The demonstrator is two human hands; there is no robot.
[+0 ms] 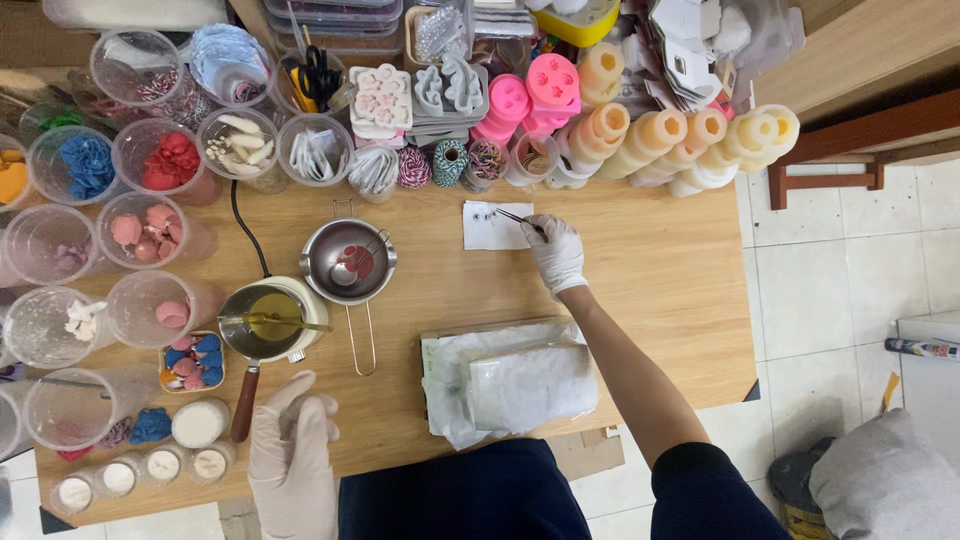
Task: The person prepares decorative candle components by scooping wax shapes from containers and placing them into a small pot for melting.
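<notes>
My right hand (556, 252), in a white glove, holds thin metal tweezers (517, 217) whose tips reach over a small white paper (488, 232) with a few tiny dark bits on it. My left hand (293, 458), also gloved, hangs flat with fingers apart near the table's front edge. It is just right of the brown handle of a metal melting pot (268, 322) holding yellowish liquid, and touches nothing. A metal saucepan (347, 262) with a spoon and red residue stands beside the pot.
Clear plastic cups (160, 160) of coloured wax shapes fill the left side. Silicone moulds (600, 130), twine spools and scissors line the back. A white plastic-wrapped bundle (515, 385) lies at the front. Small white candles (200, 425) sit front left. Tiled floor lies to the right.
</notes>
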